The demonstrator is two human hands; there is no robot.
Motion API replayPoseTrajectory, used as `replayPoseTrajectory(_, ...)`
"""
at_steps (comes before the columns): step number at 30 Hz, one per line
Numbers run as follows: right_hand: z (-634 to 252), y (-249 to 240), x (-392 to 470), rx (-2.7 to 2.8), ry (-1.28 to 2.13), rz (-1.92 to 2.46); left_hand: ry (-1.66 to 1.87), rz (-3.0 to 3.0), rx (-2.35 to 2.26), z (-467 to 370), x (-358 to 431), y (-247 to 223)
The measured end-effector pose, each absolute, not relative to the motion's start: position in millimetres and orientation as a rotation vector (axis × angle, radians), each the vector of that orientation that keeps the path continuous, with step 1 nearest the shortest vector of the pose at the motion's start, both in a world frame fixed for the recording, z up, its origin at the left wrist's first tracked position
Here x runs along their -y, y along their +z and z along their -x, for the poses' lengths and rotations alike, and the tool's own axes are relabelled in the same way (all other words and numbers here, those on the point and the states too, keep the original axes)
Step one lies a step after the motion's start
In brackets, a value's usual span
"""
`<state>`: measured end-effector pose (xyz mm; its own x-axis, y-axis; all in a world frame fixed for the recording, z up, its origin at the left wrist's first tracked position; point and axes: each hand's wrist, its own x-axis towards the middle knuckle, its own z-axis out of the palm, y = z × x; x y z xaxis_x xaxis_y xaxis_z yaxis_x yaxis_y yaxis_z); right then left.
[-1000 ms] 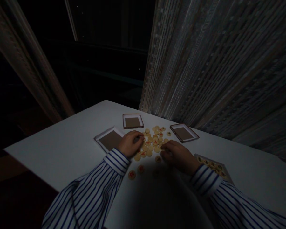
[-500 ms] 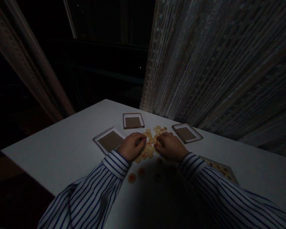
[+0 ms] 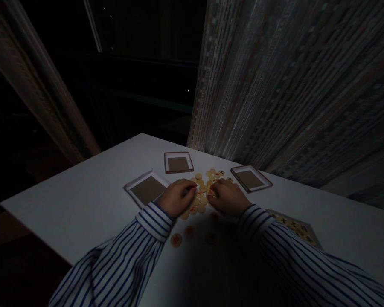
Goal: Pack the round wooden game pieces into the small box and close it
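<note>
Round pale wooden discs point(image 3: 201, 208), several with red or black characters, lie in a loose heap on the white table point(image 3: 92, 183). My left hand point(image 3: 178, 198) is at the heap's left side, thumb and fingers closed together at a disc's edge; what they hold is too small to make out. On the heap's right side, my right hand point(image 3: 228, 198) has its fingers curled down over discs, and its fingertips pinch something hidden. Nearer to me lie separate red-marked discs point(image 3: 176, 240), some in shadow.
Shallow open boxes stand around the heap: a larger one point(image 3: 147, 189) at left, one point(image 3: 178, 163) behind and one point(image 3: 251, 178) at right. A tray of discs point(image 3: 296, 228) is beside my right forearm. A curtain point(image 3: 259, 85) hangs behind the table.
Both hands stay almost in the same place; my right hand's fingers have shifted slightly at the discs. The view has moved very little.
</note>
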<state>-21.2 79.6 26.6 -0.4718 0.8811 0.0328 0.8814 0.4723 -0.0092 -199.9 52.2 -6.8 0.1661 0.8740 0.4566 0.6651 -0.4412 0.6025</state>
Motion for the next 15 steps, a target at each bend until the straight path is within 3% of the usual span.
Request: replayPoseTrajectory(15,9,28,-76,2.518,-0.008,1.458,1.112,-2.148,-1.484,198,-51,-6)
